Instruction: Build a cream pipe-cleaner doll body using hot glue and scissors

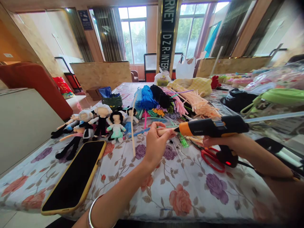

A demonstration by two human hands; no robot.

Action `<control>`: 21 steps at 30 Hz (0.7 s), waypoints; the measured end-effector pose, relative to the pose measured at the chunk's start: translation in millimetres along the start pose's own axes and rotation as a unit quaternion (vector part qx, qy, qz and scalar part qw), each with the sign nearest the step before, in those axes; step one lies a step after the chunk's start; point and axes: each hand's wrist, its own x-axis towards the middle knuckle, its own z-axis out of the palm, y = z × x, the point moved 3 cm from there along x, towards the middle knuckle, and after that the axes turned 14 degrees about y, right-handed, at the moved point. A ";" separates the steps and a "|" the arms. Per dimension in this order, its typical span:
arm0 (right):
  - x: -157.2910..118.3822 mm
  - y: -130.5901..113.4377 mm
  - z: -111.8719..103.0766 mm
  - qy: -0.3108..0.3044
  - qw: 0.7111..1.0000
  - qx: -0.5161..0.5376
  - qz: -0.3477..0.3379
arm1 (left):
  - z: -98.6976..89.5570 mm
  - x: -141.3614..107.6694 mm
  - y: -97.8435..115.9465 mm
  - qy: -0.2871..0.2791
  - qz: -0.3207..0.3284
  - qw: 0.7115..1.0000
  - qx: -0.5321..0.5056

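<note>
At the near left of the flowered tablecloth [199, 193], a phone [74, 177] in a yellow case lies dark screen up, slanting away from me. Beside it my left forearm, a silver bangle [91, 213] on it, reaches forward and inward to the middle of the table. There my left hand [156, 137] is raised with fingers curled, thumb and fingertips pinching a pale strip [163, 130]. The glue gun [201, 127] is held above the cloth just right of that hand, its long axis nearly level across my view, its nozzle pointing left at the pinched strip and touching or almost touching it. A clear glue stick [275, 117] juts rightward from its back. My right hand [224, 142] wraps the handle from below, forearm coming in from the right; a red light glows at the handle's base. Beneath lie red-handled scissors [213, 161]. Farther off, dolls [102, 122] sit at the left, with blue, black, pink and peach pipe cleaners [163, 98] heaped in the middle. Past them stand two plastic bags [185, 68], then tall windows [134, 34].
</note>
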 end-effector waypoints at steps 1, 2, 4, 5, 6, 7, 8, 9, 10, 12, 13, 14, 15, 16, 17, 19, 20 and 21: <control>-0.2 -0.3 0.0 -0.001 1.000 0.004 0.000 | -0.1 -0.1 -0.1 0.001 0.000 1.000 0.001; -0.7 -0.8 0.3 -0.003 1.000 0.007 -0.001 | -0.2 -0.2 -0.1 0.001 -0.001 1.000 0.003; -1.8 -2.1 0.7 -0.002 1.000 0.005 0.000 | -0.1 -0.3 -0.1 0.000 -0.002 1.000 0.001; -2.3 -2.5 0.9 -0.002 1.000 0.001 0.002 | -0.1 -0.4 -0.1 0.000 -0.003 1.000 -0.001; -2.6 -2.8 1.1 -0.003 1.000 -0.002 0.002 | -0.1 -0.4 0.0 0.000 -0.003 1.000 -0.003; -2.6 -2.8 1.3 -0.007 1.000 -0.001 0.001 | 0.0 -0.3 0.1 -0.001 -0.004 1.000 -0.005; -2.4 -2.5 1.2 -0.009 1.000 0.000 0.001 | 0.1 -0.2 0.1 -0.001 -0.005 1.000 -0.006; -2.0 -1.9 1.0 -0.010 1.000 0.002 0.001 | 0.2 -0.1 0.1 -0.001 -0.005 1.000 -0.007; -1.5 -1.3 0.9 -0.013 1.000 0.003 -0.001 | 0.3 0.1 0.1 -0.001 -0.006 1.000 -0.008; -0.7 -0.3 0.7 -0.021 1.000 0.008 -0.005 | 0.4 0.2 0.1 -0.001 -0.007 1.000 -0.010; -0.6 -0.1 0.7 -0.024 1.000 0.007 -0.006 | 0.4 0.2 0.2 0.000 -0.007 1.000 -0.011; -0.7 0.0 0.6 -0.025 1.000 0.006 -0.007 | 0.3 0.1 0.2 0.000 -0.007 1.000 -0.010; -0.9 -0.1 0.6 -0.027 1.000 0.006 -0.007 | 0.3 0.0 0.3 0.001 -0.006 1.000 -0.009; -1.3 -0.2 0.5 -0.026 1.000 0.003 -0.005 | 0.2 -0.1 0.4 0.001 -0.005 1.000 -0.008; -1.7 -0.4 0.4 -0.024 1.000 0.001 -0.006 | 0.1 -0.2 0.5 0.001 -0.004 1.000 -0.007; -2.4 -1.1 0.8 -0.027 1.000 0.004 -0.011 | 0.2 -0.4 0.7 0.001 -0.003 1.000 -0.006; -2.7 -1.5 1.3 -0.033 0.999 0.006 -0.014 | 0.2 -0.5 0.7 0.001 -0.004 1.000 -0.007; -2.7 -2.0 1.3 -0.027 0.999 0.006 -0.021 | 0.3 -0.5 0.6 0.002 -0.005 1.000 -0.008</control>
